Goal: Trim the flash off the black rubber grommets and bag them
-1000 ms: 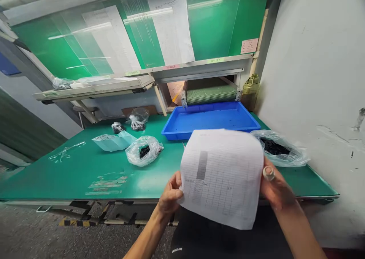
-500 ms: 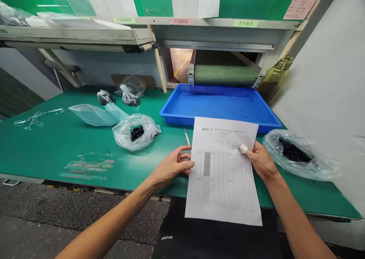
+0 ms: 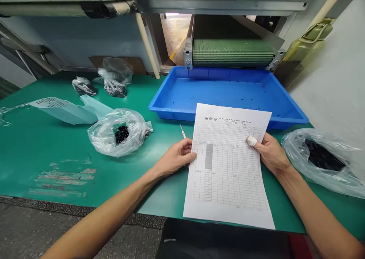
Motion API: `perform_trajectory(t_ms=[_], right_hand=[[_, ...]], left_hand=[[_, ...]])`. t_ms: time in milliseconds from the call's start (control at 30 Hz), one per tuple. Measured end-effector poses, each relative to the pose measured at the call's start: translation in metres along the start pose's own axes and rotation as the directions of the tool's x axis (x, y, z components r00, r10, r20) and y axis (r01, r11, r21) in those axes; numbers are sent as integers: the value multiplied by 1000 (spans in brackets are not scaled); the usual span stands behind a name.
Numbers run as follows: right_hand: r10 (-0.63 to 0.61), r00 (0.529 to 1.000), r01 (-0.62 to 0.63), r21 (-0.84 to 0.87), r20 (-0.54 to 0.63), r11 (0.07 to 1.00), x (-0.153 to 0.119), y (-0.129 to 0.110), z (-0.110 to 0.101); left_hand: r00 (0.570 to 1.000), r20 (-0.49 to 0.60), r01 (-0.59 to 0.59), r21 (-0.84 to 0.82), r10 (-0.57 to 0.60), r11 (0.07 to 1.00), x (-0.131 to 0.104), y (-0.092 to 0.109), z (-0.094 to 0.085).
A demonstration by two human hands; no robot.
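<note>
White paper takes the middle of the head view: a printed sheet (image 3: 228,183), held near the person's side of the blue tray (image 3: 216,93) and hiding part of its near rim. The left hand (image 3: 173,158) pinches the sheet's left edge, thumb on the face, fingers curled at the margin. The right hand (image 3: 273,152) grips the upper right edge, its white-wrapped thumb pressed on the face and its fingers behind. Whether the sheet touches the green bench (image 3: 114,183) cannot be told.

A thin pen (image 3: 183,131) points towards the tray from just beside the left fingers; its lower end is hidden. Left of the tray lies an open clear bag (image 3: 98,139) of black pieces; right of it, another open bag (image 3: 295,152). Behind the tray, a green conveyor (image 3: 232,53) ends at its far rim.

The step in hand looks like holding the form up, grid facing the person. Any next move would call for keeping both edges steady, and the pen's tip clear of the paper.
</note>
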State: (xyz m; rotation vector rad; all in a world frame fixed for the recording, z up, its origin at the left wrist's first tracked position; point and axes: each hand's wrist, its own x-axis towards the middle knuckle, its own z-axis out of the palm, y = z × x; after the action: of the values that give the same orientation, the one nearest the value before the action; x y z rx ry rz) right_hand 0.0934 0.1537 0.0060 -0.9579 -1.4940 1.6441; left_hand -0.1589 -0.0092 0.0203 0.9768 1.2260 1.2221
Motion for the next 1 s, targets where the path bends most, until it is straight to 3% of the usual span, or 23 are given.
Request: perform_trajectory(t_ms=[367, 1000], right_hand=[[86, 996, -86, -17, 34, 996, -1, -6, -6], [89, 995, -89, 0, 39, 996, -2, -8, -5]], left_hand=[[995, 72, 69, 9, -69, 998, 2, 4, -6], [989, 109, 91, 44, -95, 995, -1, 10, -2]])
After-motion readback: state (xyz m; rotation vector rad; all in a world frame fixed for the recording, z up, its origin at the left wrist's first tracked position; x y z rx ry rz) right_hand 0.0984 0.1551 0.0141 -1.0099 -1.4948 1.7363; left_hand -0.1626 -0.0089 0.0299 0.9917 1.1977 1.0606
